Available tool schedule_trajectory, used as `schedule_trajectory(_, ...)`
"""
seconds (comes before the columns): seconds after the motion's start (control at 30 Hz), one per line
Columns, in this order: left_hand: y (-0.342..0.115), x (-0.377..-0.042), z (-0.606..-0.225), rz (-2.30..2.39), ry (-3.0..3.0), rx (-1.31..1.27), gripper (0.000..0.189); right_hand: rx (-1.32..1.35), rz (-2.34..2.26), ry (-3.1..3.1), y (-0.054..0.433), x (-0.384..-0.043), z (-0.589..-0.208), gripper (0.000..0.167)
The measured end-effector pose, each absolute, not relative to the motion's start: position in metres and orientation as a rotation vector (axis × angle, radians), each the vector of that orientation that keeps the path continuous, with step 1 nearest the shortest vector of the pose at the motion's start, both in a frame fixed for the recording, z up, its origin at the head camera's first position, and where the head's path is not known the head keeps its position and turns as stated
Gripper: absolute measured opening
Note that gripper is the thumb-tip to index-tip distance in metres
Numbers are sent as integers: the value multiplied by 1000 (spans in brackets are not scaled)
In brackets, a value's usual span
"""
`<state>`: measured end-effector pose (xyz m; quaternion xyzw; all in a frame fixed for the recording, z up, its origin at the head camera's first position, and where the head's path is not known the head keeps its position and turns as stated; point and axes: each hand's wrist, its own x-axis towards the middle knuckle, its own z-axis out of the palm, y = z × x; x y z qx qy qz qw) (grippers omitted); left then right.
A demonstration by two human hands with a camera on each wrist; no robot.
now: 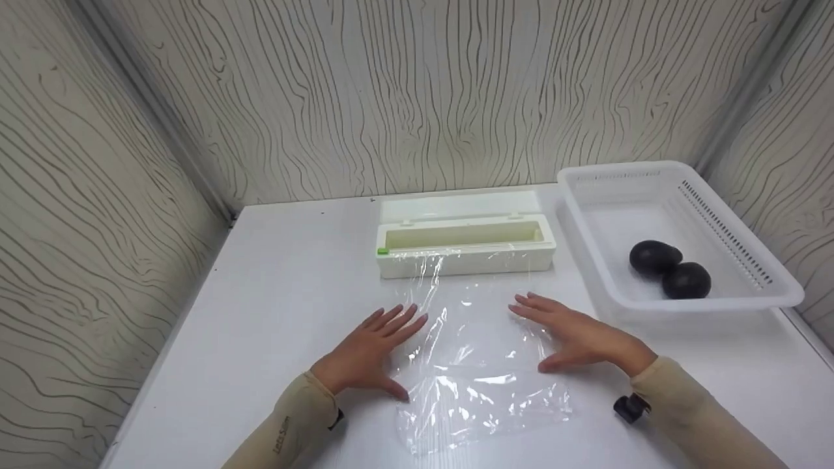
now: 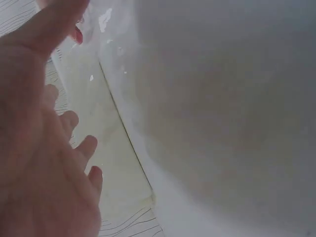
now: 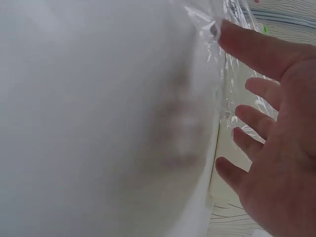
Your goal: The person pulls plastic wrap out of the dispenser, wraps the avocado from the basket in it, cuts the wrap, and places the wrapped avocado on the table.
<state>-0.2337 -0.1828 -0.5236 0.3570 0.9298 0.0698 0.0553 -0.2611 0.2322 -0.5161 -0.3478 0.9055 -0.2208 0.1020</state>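
A sheet of clear plastic wrap (image 1: pixel 469 391) runs from the front edge of a white wrap dispenser (image 1: pixel 466 264) toward the person, lying wrinkled and shiny on the table. At its left edge is my left hand (image 1: pixel 373 352), fingers spread and thumb tip at the film. My right hand (image 1: pixel 580 333) is spread over the right edge, its thumb close to the film. In the left wrist view the fingers (image 2: pixel 86 148) stretch out with nothing gripped. The right wrist view shows the right thumb (image 3: pixel 247 44) against the crinkled wrap, the other fingers apart.
The dispenser's lid (image 1: pixel 459 205) is swung back, and a green slider (image 1: pixel 383 251) sits at its left end. On the right stands a white plastic basket (image 1: pixel 599 254) with two dark, rounded fruits (image 1: pixel 687 281) inside. Wood-patterned panels (image 1: pixel 417 98) enclose the white table (image 1: pixel 280 273).
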Motion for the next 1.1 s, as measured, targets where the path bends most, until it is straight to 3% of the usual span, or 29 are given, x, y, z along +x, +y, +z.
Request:
schedule_trajectory(0.4, -186, -236, -524, 52, 2734, 1024, 127, -1054, -590, 2597, 239, -253, -522, 126)
schedule_trajectory(1.1, -197, -242, -522, 248, 2630, 991, 116, -1093, -507, 2613, 239, -249, -517, 121)
